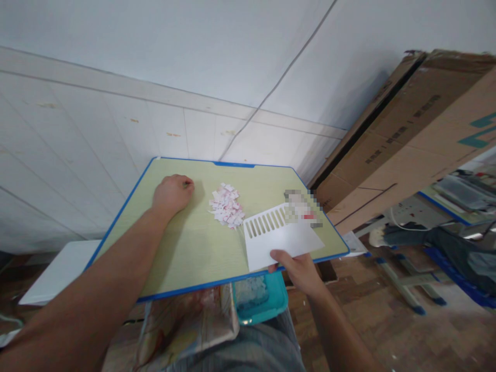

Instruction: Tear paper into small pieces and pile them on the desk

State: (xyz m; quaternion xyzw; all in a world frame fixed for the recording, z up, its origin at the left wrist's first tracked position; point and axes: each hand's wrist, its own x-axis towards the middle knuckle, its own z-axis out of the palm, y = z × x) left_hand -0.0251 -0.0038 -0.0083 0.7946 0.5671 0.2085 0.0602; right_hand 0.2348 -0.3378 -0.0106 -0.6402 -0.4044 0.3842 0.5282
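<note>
My right hand point(292, 266) grips the near edge of a white card point(277, 245) with a row of slots cut along its far side, thumb on top. The card lies over the right part of the tabletop. Left of the card's slotted edge is a heap of small white and pinkish paper pieces point(228, 205). On the far left of the tabletop my left hand point(173, 194) rests with its fingers curled closed. Something small and dark shows at its fingertips, too small to name. A blurred-out patch point(304, 208) covers an item behind the card.
The pale green table point(189, 258) has a blue rim. Below its front edge hangs a teal basket point(279, 299) beside a cloth bag point(201, 320). Large cardboard boxes point(411, 124) lean at the right against the wall. A white stool or board point(62, 271) stands at the left.
</note>
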